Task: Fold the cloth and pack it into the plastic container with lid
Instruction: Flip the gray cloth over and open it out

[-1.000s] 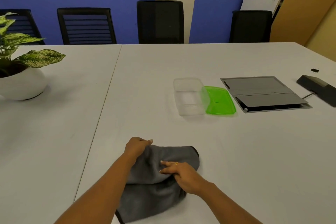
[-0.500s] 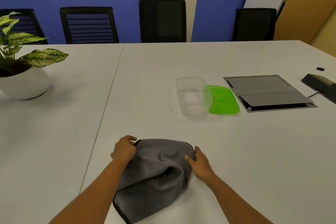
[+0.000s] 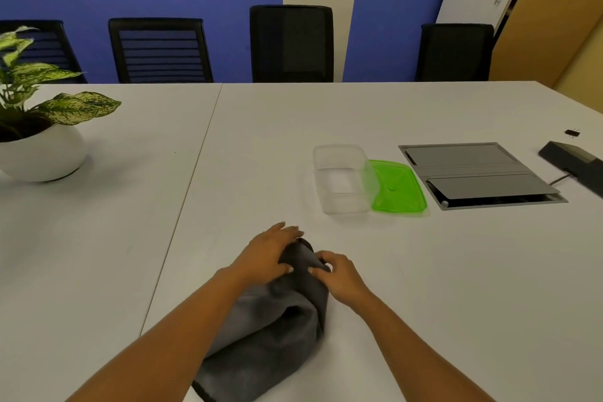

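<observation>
A dark grey cloth [image 3: 277,333] lies bunched into a narrow strip on the white table [image 3: 424,287] in front of me. My left hand [image 3: 266,254] rests flat on its far end, fingers spread. My right hand [image 3: 339,274] pinches the cloth's far right edge between thumb and fingers. Beyond the hands stands a clear plastic container [image 3: 342,178], open and empty. Its green lid [image 3: 396,186] lies flat on the table against the container's right side.
A grey cable hatch [image 3: 476,173] is set into the table right of the lid, with a black device [image 3: 574,163] and a small clip [image 3: 571,132] farther right. A potted plant [image 3: 36,127] sits at the left. Black chairs [image 3: 292,42] line the far edge.
Both hands have come together at the cloth's far end, and the cloth has gone from a wide spread to a narrower bunched strip.
</observation>
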Available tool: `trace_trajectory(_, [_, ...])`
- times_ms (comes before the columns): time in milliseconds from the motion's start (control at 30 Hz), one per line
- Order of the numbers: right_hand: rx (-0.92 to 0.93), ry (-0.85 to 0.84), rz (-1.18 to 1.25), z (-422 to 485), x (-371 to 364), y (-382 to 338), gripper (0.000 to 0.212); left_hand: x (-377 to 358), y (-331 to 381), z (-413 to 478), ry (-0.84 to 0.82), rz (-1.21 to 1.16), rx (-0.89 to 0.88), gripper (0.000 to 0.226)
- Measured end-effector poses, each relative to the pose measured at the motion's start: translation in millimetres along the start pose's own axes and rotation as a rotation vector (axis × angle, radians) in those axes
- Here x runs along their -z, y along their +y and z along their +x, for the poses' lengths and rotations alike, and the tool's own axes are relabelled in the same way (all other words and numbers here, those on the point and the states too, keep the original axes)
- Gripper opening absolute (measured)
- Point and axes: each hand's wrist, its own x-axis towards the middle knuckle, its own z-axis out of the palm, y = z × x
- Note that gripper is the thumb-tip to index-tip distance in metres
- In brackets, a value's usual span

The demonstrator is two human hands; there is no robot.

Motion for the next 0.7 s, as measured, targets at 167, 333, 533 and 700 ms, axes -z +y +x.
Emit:
trace_trajectory(167, [0.178,-0.112,0.04,-7.2,17.3,-24.9,0.013,34.0,10.5,2.5,-0.056,0.033,-0.051,0.045])
trace_trajectory(333, [0.234,-0.17,0.097,-13.8,34.0,-41.8,0.012,72.4,18.9,-11.7,-0.055,-0.25,-0.049,0.025])
trace_trajectory(533, [0.235,-0.131,0.051,-20.5,71.5,-48.9,0.025,106.2,-2.6,-33.4,0.068,-0.194,0.011,0.031])
trace_trajectory(700, [0.198,-0.111,-0.029,-30.8,91.4,-44.4,0.019,120.3,-26.0,-53.5,0.189,0.026,0.08,0.018])
